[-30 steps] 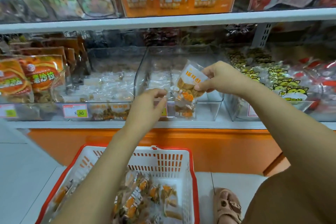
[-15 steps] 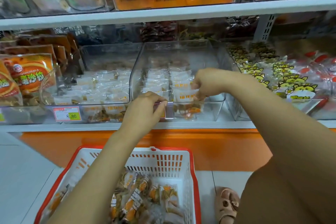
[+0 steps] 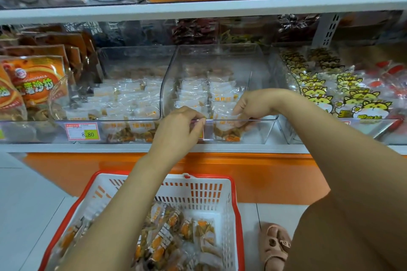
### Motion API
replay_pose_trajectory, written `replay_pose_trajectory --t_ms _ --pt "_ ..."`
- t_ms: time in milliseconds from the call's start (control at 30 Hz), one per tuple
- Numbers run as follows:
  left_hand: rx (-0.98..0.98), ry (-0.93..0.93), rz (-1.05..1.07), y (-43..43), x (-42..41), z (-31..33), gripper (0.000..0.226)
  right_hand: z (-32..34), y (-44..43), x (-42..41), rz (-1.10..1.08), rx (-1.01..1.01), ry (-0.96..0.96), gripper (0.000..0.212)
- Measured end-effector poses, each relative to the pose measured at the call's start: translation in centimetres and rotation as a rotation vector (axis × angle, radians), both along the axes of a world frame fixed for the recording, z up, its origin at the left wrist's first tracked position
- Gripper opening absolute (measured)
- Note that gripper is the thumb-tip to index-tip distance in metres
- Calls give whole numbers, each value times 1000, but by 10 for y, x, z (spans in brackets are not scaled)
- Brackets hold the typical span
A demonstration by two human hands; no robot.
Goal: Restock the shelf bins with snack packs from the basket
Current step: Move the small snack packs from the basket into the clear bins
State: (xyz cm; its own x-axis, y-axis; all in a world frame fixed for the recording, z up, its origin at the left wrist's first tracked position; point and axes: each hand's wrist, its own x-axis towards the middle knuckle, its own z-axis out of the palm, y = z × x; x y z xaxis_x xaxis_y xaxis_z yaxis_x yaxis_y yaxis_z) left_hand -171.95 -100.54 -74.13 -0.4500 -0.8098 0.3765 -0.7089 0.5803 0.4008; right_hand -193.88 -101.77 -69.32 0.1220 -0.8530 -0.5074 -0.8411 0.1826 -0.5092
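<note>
The right hand (image 3: 253, 108) is down inside the clear plastic shelf bin (image 3: 220, 59). Its fingers are curled and pinch the top of a small transparent snack pack (image 3: 225, 127) with a white label and orange-brown pieces. The pack stands against the bin's front wall, directly under the fingertips, with rows of similar packs behind the knuckles. The left hand (image 3: 178, 125) has its fingers bent close together, thumb and fingertips gripping the bin's front rim just left of the right fingers. Below both wrists sits the white slotted plastic basket (image 3: 198, 191) with a red rim, and loose snack packs (image 3: 163, 240) are heaped in it. Left of the left fingers a red-bordered white price tag (image 3: 82, 131) reads 8.80 — right of the right hand lie yellow cat-print packets (image 3: 319, 97)
</note>
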Motion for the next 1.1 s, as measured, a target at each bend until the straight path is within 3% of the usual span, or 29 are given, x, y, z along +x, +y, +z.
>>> replay_pose_trajectory --t_ms 100,233,433,567,667,733,833,967,1033,1100 --pt "3 29 -26 2 -3 1 28 -2 -1 8 35 -52 39 6" --pt "16 31 -63 5 -11 2 40 1 -3 26 93 -87 162 22" --pt "35 -87 -56 2 -16 4 41 8 7 34 127 -151 309 22" --pt "27 -81 -68 1 -11 5 41 11 24 35 -10 -453 472 29" --pt "-67 87 -49 12 -1 -1 35 17 52 41 -186 -731 355 29" --pt "-143 248 -44 24 10 -9 22 12 72 50 -212 -806 272 27" --pt "-53 282 -11 36 31 -33 34 -19 91 64 -161 -594 241 37" --pt "293 -8 52 42 59 -85 41 -99 101 69 -136 -196 397 29" --pt "474 -129 94 42 74 -119 37 -138 107 68 -151 -62 337 20" --pt "625 -243 154 44 89 -149 33 -173 113 72 -223 9 167 29"
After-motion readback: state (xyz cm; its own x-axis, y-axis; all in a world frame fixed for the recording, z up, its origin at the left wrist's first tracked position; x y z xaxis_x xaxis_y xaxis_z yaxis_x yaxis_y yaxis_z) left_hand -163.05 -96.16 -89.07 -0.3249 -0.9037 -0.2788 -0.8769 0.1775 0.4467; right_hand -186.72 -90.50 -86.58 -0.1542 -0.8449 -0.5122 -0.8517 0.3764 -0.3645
